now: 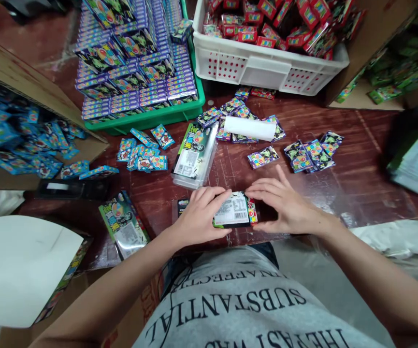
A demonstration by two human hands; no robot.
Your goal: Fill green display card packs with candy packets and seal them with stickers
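Note:
A flat printed pack [235, 212] with a white barcode label lies on the table edge in front of me. My left hand [203, 215] is closed over its left part, thumb and fingers along its long sides. At the other end, my right hand [284, 203] curves around the pack, with fingertips at the far corner and thumb at the near one. A bit of a red box [251, 211] shows at that end. Just beyond my left hand are stacked clear plastic sleeves [196, 154] with printed cards. Another such pack [122, 224] rests left of my forearm.
A green crate [151, 116] holds rows of purple boxes; a white basket [245, 70] holds red ones. Loose blue boxes [147, 157] and purple boxes [310, 154] lie around a white paper roll [250, 128]. Cartons flank both sides. Stacked plastic sleeves [417, 150] stand right.

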